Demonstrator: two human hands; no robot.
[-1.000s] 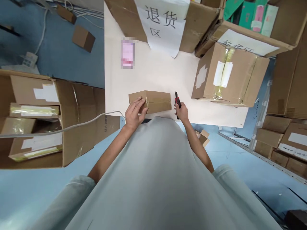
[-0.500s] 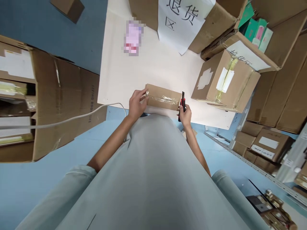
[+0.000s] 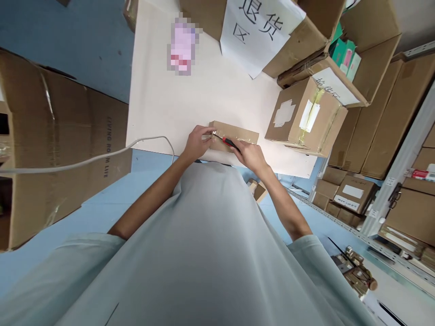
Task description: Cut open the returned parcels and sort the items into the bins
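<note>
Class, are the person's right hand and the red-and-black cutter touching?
Touching. The head view shows it: the right hand grips the red-and-black cutter, whose handle runs into its fingers.

You've got a white tabletop (image 3: 204, 95) ahead; toward its far left, a pixelated pink-and-red rectangular object (image 3: 182, 45), identity unclear. Far side: brown cardboard carton (image 3: 205, 16), white paper sheet with black Chinese characters (image 3: 249, 50) hanging down its front. Right of that, open brown carton with green boxes inside (image 3: 384, 36); nearer you, taped brown carton with white labels (image 3: 299, 97). Your left: big brown carton with dark lettering (image 3: 74, 117), pale grey cable (image 3: 84, 163) crossing over it in view. Far right: grey metal shelving (image 3: 403, 149), brown boxes.
</note>
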